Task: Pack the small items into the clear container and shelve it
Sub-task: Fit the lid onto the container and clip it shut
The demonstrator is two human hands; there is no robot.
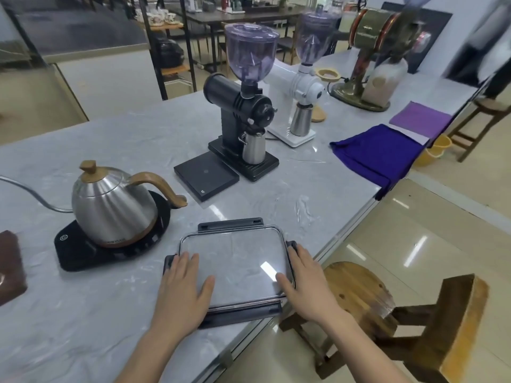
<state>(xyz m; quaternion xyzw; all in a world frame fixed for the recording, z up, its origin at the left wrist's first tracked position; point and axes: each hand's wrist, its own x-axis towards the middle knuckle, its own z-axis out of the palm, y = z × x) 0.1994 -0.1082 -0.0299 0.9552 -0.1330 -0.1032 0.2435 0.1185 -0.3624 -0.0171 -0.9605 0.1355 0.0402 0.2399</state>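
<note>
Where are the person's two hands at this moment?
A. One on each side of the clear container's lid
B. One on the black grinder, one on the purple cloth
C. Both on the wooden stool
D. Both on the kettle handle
A: the left hand and right hand lie flat on opposite sides of the clear lid, fingers straight, at the counter's near edge.

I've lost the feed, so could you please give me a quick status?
Both hands, left and right, flat on the clear container. Lid on, latches out. Nothing in the way.
</note>
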